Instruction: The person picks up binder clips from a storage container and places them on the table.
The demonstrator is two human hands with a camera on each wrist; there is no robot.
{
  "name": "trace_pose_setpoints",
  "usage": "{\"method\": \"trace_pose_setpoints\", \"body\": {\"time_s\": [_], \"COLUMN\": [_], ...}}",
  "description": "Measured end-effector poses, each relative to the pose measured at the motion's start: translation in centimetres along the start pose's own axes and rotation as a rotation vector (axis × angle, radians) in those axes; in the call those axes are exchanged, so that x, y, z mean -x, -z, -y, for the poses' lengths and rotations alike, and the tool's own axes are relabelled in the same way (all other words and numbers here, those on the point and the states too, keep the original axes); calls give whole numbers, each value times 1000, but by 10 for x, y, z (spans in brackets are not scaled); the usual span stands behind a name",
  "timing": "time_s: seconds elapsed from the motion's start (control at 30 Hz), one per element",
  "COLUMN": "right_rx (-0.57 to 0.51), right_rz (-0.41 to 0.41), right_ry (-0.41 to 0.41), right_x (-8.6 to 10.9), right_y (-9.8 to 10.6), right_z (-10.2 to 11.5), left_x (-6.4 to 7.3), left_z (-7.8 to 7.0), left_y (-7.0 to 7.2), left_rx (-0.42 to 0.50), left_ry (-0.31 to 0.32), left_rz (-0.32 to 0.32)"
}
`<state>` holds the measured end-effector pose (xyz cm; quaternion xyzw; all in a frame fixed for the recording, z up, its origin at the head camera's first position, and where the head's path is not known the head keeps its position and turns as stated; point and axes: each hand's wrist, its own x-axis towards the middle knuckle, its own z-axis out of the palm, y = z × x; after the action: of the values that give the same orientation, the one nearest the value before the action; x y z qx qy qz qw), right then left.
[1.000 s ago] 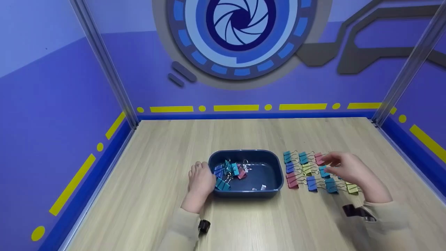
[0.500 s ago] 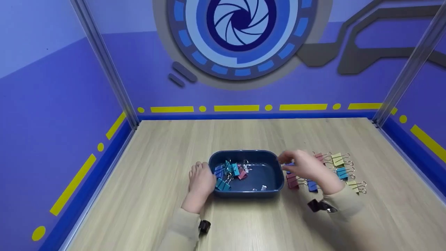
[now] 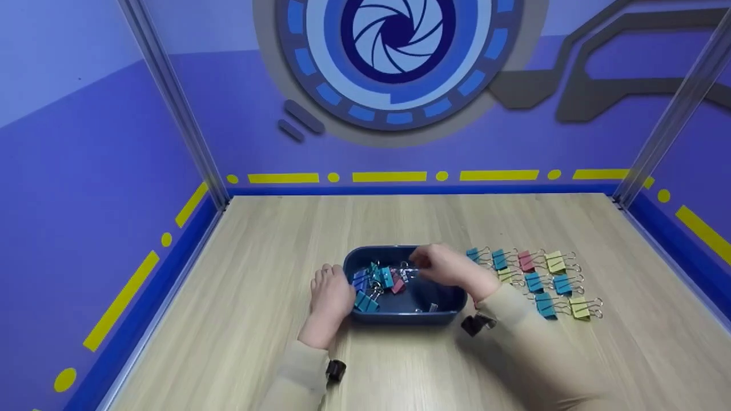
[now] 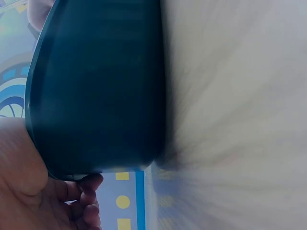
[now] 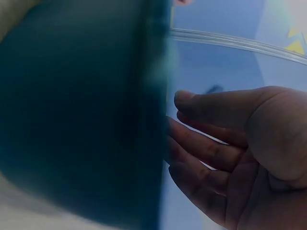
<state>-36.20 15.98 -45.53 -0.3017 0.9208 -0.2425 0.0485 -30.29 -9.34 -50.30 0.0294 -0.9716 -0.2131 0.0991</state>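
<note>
My left hand (image 3: 332, 294) grips the left end of a dark blue plastic box (image 3: 405, 318); in the left wrist view its fingers (image 4: 86, 201) curl at the box's corner. My right hand (image 3: 448, 267) reaches over the far right part of the box. In the right wrist view its thumb (image 5: 211, 106) and fingers stand apart, with some fingertips hidden behind the box wall. Inside the box, mostly on the left, lie teal binder clips (image 3: 366, 302), a blue binder clip (image 3: 360, 281) and a pink binder clip (image 3: 398, 284). Small clear pieces (image 3: 433, 308) lie near its front.
Right of the box, rows of binder clips lie on the wooden table (image 3: 240, 274), among them a pink clip (image 3: 526, 261), a yellow clip (image 3: 580, 308) and a teal clip (image 3: 545, 306). My right forearm covers part of the rows. Purple-blue panels (image 3: 200, 125) stand behind and beside the table.
My right hand has moved left, from above the rows of clips, past the box's right rim, to over the inside of the box. The left hand stays at the box's left end.
</note>
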Motion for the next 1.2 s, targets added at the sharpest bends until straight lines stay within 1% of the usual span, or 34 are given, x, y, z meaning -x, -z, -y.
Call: {"method": "trace_pose_setpoints", "body": {"time_s": [0.17, 0.37, 0.57, 0.7, 0.77, 1.03, 1.2], "right_rx": [34, 66, 85, 90, 79, 66, 9], "right_rz": [24, 40, 39, 43, 40, -26, -29], "right_ry": [31, 42, 60, 28, 12, 46, 5], "right_x": [-15, -22, -21, -20, -19, -13, -9], "right_y": [-13, -23, -24, -26, -27, -27, -27], "right_z": [0, -2, 0, 3, 5, 3, -3], "left_x": [0, 0, 0, -1, -1, 0, 0], "left_z": [0, 0, 1, 1, 1, 1, 1], "left_y": [-1, -1, -2, -2, -3, -1, 1], "left_rx": [9, 13, 5, 2, 3, 16, 22], "left_ry": [9, 8, 1, 1, -2, 4, 7], "left_rz": [12, 12, -7, -10, -11, 12, 14]}}
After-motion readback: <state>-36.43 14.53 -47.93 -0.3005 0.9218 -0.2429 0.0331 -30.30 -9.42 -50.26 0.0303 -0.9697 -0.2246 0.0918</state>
